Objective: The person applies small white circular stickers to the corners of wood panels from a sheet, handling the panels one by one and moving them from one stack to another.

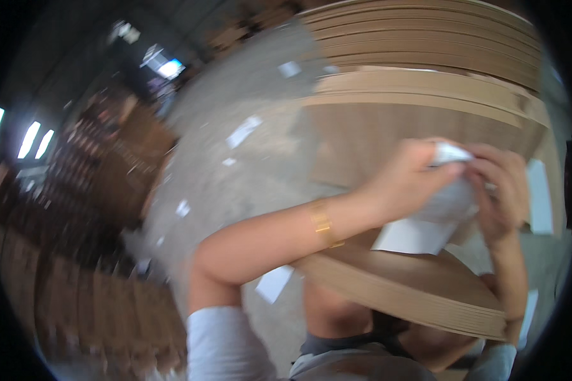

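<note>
Over flat cardboard stack (pixel 419 286), hands (pixel 457 184) pinching white paper (pixel 426 228)

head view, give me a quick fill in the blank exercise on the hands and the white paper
1. Both hands, the left hand and the right hand, grip a piece of paper whose colour is ____.
2. The bracelet on the left wrist is ____ in colour.
3. The paper is held above a stack of flat brown ____ sheets.
4. Scraps of white paper lie scattered on the grey ____.

Missing words: white; gold; cardboard; floor
</note>
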A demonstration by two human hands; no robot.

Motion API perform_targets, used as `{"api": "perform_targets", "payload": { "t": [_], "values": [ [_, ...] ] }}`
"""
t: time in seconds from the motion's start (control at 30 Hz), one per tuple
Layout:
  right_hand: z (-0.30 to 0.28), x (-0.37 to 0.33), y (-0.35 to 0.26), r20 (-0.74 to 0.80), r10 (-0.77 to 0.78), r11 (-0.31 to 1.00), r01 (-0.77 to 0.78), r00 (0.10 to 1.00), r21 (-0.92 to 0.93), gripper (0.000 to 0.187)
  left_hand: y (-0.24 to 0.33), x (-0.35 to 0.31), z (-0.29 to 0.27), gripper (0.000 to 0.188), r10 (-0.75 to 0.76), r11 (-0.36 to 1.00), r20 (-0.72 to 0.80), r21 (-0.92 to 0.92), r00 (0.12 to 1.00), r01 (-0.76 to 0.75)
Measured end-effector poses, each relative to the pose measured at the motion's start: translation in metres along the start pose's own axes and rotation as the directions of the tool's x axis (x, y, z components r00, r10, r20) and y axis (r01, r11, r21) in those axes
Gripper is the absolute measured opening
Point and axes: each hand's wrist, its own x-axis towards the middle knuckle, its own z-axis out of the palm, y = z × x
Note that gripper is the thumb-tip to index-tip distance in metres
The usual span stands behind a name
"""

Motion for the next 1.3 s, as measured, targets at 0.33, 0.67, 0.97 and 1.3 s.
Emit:
{"api": "perform_targets", "payload": {
  "t": [0.33,0.67,0.97,1.3],
  "values": [
    [0.007,-0.018,0.012,0.051,0.088,0.995,-0.09,0.995,0.04,0.02,0.002,0.009,0.005,0.016,0.122,0.981,-0.1,0.165,0.988,-0.104],
    [0.004,-0.026,0.047,0.203,0.678,0.711,-0.701,0.706,0.064,0.012,0.039,-0.005,-0.025,0.019,0.066,0.931,-0.311,0.361,0.948,0.053],
    [-0.008,-0.015,0.06,-0.097,0.17,0.877,-0.196,0.981,-0.438,0.027,0.067,-0.014,-0.061,0.027,0.839,0.351,-0.129,0.871,0.529,-0.345],
    [-0.007,-0.013,0.035,0.003,0.14,0.878,-0.123,0.99,-0.463,0.032,0.083,-0.017,-0.049,0.031,0.904,-0.032,0.099,0.986,0.416,-0.166]
  ]
}}
